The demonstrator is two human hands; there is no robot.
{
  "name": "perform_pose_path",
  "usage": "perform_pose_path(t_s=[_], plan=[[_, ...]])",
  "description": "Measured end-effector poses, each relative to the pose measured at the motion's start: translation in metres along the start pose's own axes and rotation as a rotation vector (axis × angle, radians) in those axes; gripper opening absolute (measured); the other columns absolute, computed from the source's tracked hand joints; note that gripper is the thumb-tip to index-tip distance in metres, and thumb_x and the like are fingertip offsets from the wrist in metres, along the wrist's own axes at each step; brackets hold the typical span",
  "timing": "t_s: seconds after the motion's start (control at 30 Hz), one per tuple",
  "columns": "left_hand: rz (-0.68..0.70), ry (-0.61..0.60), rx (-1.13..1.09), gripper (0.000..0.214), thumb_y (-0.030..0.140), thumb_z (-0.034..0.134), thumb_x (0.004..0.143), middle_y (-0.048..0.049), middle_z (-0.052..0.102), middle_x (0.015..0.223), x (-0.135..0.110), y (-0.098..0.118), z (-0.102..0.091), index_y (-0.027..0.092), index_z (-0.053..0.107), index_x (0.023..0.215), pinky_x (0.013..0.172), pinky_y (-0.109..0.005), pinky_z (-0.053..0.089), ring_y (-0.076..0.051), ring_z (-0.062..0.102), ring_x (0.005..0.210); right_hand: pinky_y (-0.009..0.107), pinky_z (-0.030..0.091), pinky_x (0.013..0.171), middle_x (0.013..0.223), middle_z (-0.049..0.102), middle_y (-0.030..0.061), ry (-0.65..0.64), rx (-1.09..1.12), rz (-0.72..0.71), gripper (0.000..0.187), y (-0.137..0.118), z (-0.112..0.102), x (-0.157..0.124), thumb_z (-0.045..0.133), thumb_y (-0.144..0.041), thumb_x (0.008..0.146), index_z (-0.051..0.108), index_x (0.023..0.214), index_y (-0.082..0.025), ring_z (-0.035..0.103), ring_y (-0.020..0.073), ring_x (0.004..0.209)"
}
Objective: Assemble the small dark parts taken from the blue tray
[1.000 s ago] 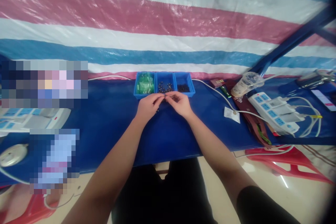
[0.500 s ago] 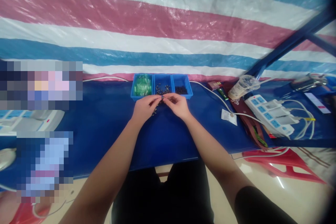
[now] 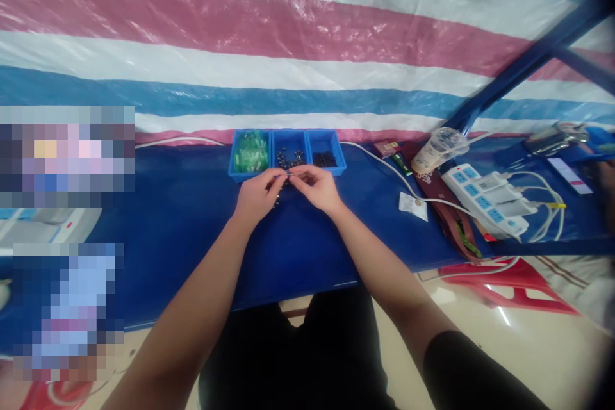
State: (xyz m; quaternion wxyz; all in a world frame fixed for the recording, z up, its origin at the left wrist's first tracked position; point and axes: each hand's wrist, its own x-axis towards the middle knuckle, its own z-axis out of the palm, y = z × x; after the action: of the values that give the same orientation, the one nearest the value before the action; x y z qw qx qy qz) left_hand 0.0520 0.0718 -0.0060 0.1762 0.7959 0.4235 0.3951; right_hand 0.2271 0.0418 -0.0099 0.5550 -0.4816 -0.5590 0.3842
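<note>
My left hand [image 3: 259,197] and my right hand [image 3: 316,188] meet fingertip to fingertip just in front of three joined blue bins. Both are pinched on something small that I cannot make out between the fingers. Behind them, the left bin [image 3: 232,166] holds translucent green pieces [image 3: 252,152]. Small metallic parts [image 3: 291,159] lie in the middle bin [image 3: 288,138], partly covered by my fingers. Dark little pieces [image 3: 325,159] fill the bottom of the right bin [image 3: 342,166]. A few more small parts [image 3: 276,202] show on the blue tabletop [image 3: 298,243] beneath my left hand.
To the right are a plastic drink cup [image 3: 438,152], a brown strap [image 3: 449,221], a small white packet [image 3: 413,205] and a power strip [image 3: 485,202] with plugged cables. A white cable [image 3: 384,166] crosses the table. A striped sheet [image 3: 288,32] hangs behind. Pixelated areas cover the left side.
The view has shifted slightly, so the bins and table sit a little further left and higher. My hands stay together in front of the bins, still pinched.
</note>
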Motion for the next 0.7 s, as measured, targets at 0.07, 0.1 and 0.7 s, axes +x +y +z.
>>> perform_pose_path(t_s=[0.07, 0.1, 0.7], plan=[[0.003, -0.006, 0.002, 0.026, 0.040, 0.054, 0.094, -0.0012, 0.074, 0.087, 0.0002, 0.0005, -0.0002, 0.022, 0.071, 0.103, 0.067, -0.021, 0.048, -0.011, 0.065, 0.069, 0.031, 0.057, 0.073, 0.089, 0.074, 0.0046, -0.001, 0.007, -0.010, 0.031, -0.0016, 0.0001, -0.0003, 0.071, -0.044, 0.079, 0.071, 0.100, -0.021, 0.069, 0.0161, 0.079], [0.007, -0.009, 0.001, 0.026, 0.040, 0.053, 0.095, -0.0013, 0.074, 0.089, 0.0003, 0.0008, -0.0004, 0.022, 0.070, 0.102, 0.068, -0.021, 0.048, -0.011, 0.065, 0.070, 0.031, 0.057, 0.073, 0.089, 0.074, 0.0046, -0.001, 0.007, -0.017, 0.031, -0.0025, 0.0001, -0.0004, 0.071, -0.044, 0.079, 0.071, 0.100, -0.021, 0.069, 0.0162, 0.078], [0.041, -0.023, 0.028, 0.028, 0.039, 0.052, 0.096, -0.0022, 0.075, 0.100, -0.0002, 0.0000, 0.0011, 0.022, 0.071, 0.106, 0.078, -0.022, 0.051, -0.014, 0.070, 0.084, 0.029, 0.055, 0.070, 0.088, 0.073, 0.0052, -0.005, -0.018, -0.033, 0.032, -0.0031, -0.0020, -0.0003, 0.071, -0.043, 0.080, 0.071, 0.100, -0.019, 0.068, 0.0152, 0.077]])
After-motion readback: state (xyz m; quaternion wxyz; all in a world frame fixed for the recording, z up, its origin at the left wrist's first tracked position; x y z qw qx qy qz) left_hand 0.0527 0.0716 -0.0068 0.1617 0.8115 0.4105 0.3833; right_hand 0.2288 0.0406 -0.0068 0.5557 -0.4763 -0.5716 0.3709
